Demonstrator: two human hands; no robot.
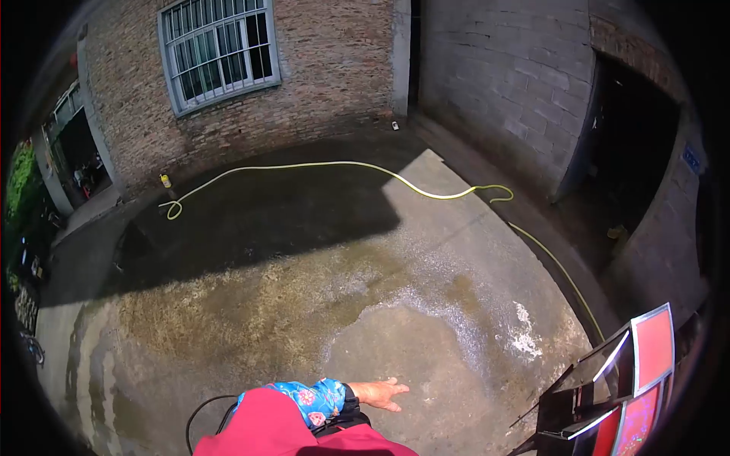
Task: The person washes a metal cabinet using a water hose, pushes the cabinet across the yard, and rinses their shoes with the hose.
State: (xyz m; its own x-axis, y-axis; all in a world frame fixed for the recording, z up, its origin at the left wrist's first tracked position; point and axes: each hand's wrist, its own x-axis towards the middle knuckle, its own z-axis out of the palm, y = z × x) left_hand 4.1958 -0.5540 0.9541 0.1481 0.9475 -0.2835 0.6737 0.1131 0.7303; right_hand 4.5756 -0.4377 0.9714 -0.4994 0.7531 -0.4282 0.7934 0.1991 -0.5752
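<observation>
A barred window (220, 57) in a brick wall (331, 68) overlooks damp, partly shaded concrete (411, 349).

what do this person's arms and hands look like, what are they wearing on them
Only the left arm shows clearly: a bright blue sleeve printed with pink and white flowers, ending in a dark band near the wrist. The left grip has no glove. Beside the sleeve is a pinkish-red garment. The right arm can't be made out.
</observation>
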